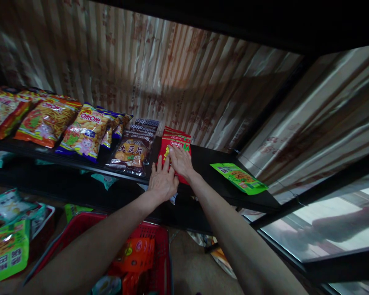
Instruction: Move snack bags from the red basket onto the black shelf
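Observation:
A short row of red snack packets stands on the black shelf, leaning back one behind another. Flat against the face of the front packet lies my right hand, its fingers stretched upward. My left hand touches the lower left edge of the same packet, fingers extended and slightly apart. My hands cover much of the front packet's label. Just left of them, brown potato-chip bags stand in a similar row. To the right, a single green snack packet lies flat on the shelf.
Further left on the shelf are blue snack bags and orange noodle-snack bags. Below stands a red basket holding orange packets. Another container of teal packets is at lower left. Corrugated sheeting backs the shelf.

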Demonstrator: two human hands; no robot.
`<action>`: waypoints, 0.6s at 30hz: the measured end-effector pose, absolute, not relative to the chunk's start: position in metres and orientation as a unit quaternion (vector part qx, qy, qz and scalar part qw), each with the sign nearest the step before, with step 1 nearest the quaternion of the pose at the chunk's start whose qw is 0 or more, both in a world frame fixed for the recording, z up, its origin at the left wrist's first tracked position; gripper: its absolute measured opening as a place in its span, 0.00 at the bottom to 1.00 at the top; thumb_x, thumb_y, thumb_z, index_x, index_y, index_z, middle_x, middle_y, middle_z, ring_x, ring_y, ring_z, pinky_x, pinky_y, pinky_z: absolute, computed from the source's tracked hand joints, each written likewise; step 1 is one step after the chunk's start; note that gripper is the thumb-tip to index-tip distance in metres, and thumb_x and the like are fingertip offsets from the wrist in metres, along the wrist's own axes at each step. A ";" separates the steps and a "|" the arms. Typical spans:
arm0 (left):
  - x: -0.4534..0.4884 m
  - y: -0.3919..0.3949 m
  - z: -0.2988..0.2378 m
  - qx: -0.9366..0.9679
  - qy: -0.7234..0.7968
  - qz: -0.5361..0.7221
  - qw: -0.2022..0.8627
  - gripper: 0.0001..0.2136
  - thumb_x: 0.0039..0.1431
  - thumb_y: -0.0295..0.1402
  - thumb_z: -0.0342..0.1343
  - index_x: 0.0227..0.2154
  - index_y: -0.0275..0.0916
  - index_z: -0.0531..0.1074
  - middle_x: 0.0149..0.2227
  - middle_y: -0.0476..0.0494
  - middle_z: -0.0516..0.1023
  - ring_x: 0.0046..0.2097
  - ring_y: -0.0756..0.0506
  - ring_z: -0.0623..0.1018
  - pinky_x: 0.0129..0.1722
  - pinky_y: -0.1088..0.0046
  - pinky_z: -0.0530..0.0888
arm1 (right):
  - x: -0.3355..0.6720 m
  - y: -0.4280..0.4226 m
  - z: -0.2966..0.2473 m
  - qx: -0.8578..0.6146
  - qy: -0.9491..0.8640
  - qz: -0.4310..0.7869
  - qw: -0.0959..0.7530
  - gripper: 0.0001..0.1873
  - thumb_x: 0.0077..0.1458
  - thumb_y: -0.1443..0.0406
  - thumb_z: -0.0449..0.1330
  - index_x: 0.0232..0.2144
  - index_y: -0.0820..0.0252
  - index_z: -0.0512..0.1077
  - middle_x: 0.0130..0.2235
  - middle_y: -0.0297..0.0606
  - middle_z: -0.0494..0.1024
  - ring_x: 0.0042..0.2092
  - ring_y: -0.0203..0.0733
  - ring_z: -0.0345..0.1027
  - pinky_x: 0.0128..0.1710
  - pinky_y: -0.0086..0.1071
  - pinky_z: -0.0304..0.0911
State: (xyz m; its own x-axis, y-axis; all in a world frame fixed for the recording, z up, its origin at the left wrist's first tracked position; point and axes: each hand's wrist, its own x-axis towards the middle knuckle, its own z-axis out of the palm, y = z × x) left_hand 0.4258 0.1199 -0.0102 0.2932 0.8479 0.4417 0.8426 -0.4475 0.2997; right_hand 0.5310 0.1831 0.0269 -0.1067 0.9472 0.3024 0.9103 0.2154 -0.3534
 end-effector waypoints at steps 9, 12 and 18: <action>0.419 0.116 -0.015 0.804 0.485 0.340 -0.061 0.29 0.60 0.36 0.45 0.61 0.27 0.52 0.65 0.27 0.49 0.67 0.37 0.43 0.64 0.55 0.48 | 0.532 0.153 0.026 -0.615 -0.730 -0.026 0.296 0.27 0.64 0.55 0.36 0.59 0.54 0.60 0.66 0.38 0.53 0.68 0.46 0.36 0.64 0.49 0.37; 0.412 0.110 -0.014 0.800 0.478 0.356 -0.061 0.27 0.60 0.34 0.44 0.62 0.29 0.51 0.65 0.28 0.49 0.67 0.38 0.43 0.63 0.52 0.50 | 0.534 0.141 0.022 -0.615 -0.725 -0.039 0.308 0.26 0.63 0.56 0.37 0.58 0.54 0.61 0.65 0.38 0.55 0.67 0.48 0.37 0.63 0.52 0.40; 0.372 0.067 -0.037 0.866 0.351 0.355 -0.035 0.21 0.61 0.27 0.41 0.56 0.33 0.62 0.62 0.35 0.60 0.67 0.43 0.49 0.63 0.59 0.57 | 0.521 0.073 0.009 -0.546 -0.742 -0.036 0.388 0.24 0.62 0.60 0.40 0.56 0.56 0.64 0.64 0.40 0.57 0.66 0.44 0.44 0.63 0.49 0.45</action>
